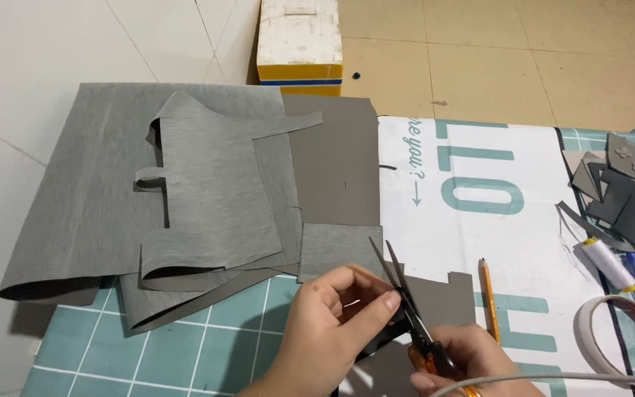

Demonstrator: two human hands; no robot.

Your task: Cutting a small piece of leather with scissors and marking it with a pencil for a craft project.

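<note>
Right hand [456, 360] closed around orange-handled scissors [406, 309], blades parted, tips pointing far-left. Left hand [336, 323] pinched small grey fabric piece [435, 298] just left of blades, at near edge of table. Piece lay between blades and left fingers. Large grey fabric sheets [185, 198] spread far-left; pencil [488, 298] right.

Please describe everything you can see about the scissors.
The scissors have two slim dark metal blades, opened in a narrow V with tips pointing away from the person, and orange handles. The right hand grips the handles near the bottom edge. The left hand lies beside the blades, pinching a small grey piece that lies under them.
</note>
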